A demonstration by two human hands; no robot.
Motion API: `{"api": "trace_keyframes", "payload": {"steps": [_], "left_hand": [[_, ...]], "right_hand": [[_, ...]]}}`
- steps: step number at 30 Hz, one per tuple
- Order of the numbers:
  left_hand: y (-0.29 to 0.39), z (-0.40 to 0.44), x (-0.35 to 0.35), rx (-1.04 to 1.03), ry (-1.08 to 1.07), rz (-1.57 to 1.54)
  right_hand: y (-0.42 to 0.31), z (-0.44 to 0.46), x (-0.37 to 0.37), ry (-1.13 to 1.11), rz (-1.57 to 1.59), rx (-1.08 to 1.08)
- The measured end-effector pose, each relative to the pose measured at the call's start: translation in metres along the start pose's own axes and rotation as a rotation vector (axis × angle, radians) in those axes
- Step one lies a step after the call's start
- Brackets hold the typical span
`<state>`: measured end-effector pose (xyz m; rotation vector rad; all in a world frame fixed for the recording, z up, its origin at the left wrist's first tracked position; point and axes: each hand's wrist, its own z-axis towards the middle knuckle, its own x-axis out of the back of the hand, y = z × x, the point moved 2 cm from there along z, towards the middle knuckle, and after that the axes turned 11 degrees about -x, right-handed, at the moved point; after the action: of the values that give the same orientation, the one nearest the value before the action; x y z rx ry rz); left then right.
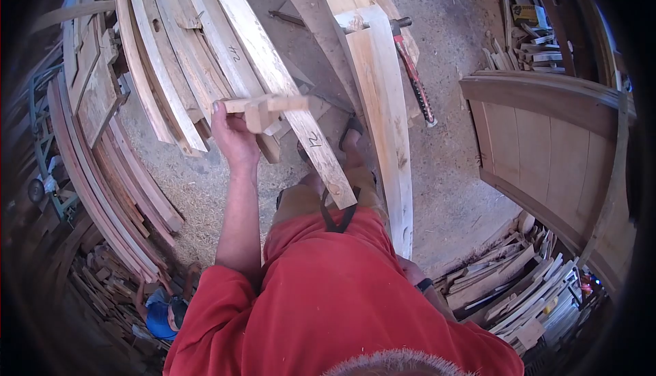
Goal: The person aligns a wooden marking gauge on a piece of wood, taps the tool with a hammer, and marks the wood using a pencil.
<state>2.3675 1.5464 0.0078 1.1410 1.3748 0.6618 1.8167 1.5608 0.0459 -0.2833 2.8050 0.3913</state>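
My left hand (236, 137) is closed around a small wooden piece (258, 115), a bar with a short block across it, shaped like a marking gauge. It is held above the stacked planks, and its bar reaches over a long pale board (273, 68) with dark handwritten marks. That board's near end lies in front of my waist. My right hand (412, 271) is low at my side, beside the near end of a thick timber (383, 116); its fingers are mostly hidden. A hammer (412, 75) with a red and black handle lies along that timber's right side.
Several long planks (157, 41) lie at the upper left, with more boards (102, 171) further left. A panelled wooden piece (540, 137) stands at the right. Offcuts (512, 280) are piled at the lower right. Another person in blue (162, 316) is at the lower left.
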Motion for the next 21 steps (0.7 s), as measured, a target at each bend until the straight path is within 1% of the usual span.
{"api": "trace_keyframes", "payload": {"steps": [2, 3, 4, 6, 7, 8, 10, 11, 13, 14, 16, 17, 18, 20, 21], "left_hand": [[0.002, 0.002, -0.005, 0.067, -0.159, -0.069], [0.008, -0.001, -0.022, 0.064, -0.063, -0.079], [0.009, 0.0, -0.026, 0.062, -0.061, -0.079], [0.006, 0.003, -0.036, 0.193, -0.165, -0.165], [0.008, -0.001, -0.052, 0.202, -0.196, -0.129], [0.01, -0.005, -0.07, 0.2, -0.192, -0.127], [0.007, -0.018, -0.101, 0.279, -0.228, -0.04], [0.001, -0.025, -0.11, 0.283, -0.222, -0.038], [-0.012, -0.032, -0.129, 0.381, -0.23, -0.113], [-0.019, -0.034, -0.133, 0.379, -0.227, -0.105], [-0.037, -0.036, -0.139, 0.409, -0.194, -0.153], [-0.044, -0.038, -0.142, 0.43, -0.17, -0.177], [-0.05, -0.039, -0.144, 0.432, -0.168, -0.171], [-0.063, -0.036, -0.145, 0.459, -0.174, -0.108], [-0.068, -0.035, -0.145, 0.462, -0.173, -0.105]], "right_hand": [[0.019, 0.005, 0.059, 0.03, 0.08, -0.117], [0.02, -0.002, 0.073, 0.001, 0.087, -0.113], [0.012, -0.016, 0.069, -0.073, 0.083, -0.082], [-0.005, -0.038, 0.053, -0.18, 0.064, -0.033], [-0.022, -0.05, 0.018, -0.092, 0.1, -0.13], [-0.013, -0.037, 0.039, -0.093, 0.097, -0.133], [0.008, -0.008, 0.088, -0.008, -0.13, -0.039], [0.009, -0.008, 0.084, -0.005, -0.129, -0.045], [0.002, 0.001, 0.07, 0.126, -0.229, 0.052], [0.0, -0.004, 0.068, 0.12, -0.228, 0.046], [-0.001, -0.017, 0.072, 0.086, -0.442, 0.188], [0.008, -0.019, 0.086, 0.086, -0.561, 0.182], [0.008, -0.025, 0.084, 0.083, -0.559, 0.177], [-0.005, -0.05, 0.052, -0.032, -0.428, 0.184], [-0.008, -0.049, 0.059, -0.019, -0.533, 0.099]]}}
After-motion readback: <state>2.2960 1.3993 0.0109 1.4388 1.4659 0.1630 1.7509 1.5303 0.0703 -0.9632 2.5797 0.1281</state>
